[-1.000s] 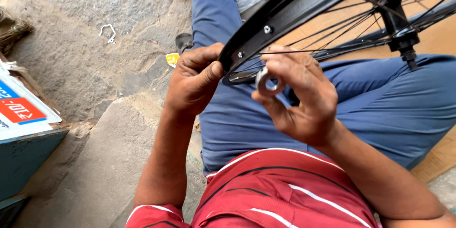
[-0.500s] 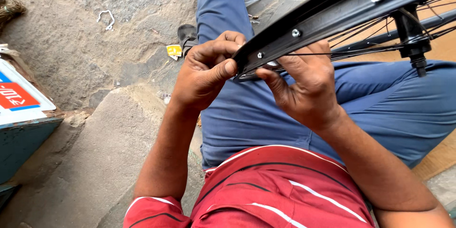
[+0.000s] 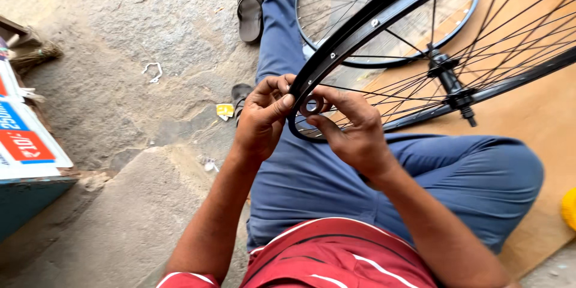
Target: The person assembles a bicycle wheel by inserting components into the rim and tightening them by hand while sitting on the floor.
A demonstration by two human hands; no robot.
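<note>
A black bicycle wheel rim (image 3: 384, 15) with thin spokes and a hub (image 3: 451, 84) rests across my lap. My left hand (image 3: 261, 117) pinches the rim's near edge between thumb and fingers. My right hand (image 3: 354, 129) holds a small round roll of rim tape (image 3: 311, 106) against the inside of the rim, right beside my left thumb. Both hands touch the rim at the same spot above my blue trousers (image 3: 420, 180).
A second wheel (image 3: 390, 18) lies flat on a wooden board (image 3: 540, 108) behind the rim. A sandal (image 3: 249, 9) sits on my outstretched foot. A blue box with a printed card (image 3: 24, 144) stands at left. Small litter (image 3: 225, 110) dots the rough concrete floor (image 3: 120, 54). A yellow object (image 3: 569, 207) shows at right.
The view has tilted up, showing the second wheel and sandal. The rim turned slightly in my hands, and the tape roll has come back into sight between my thumbs.
</note>
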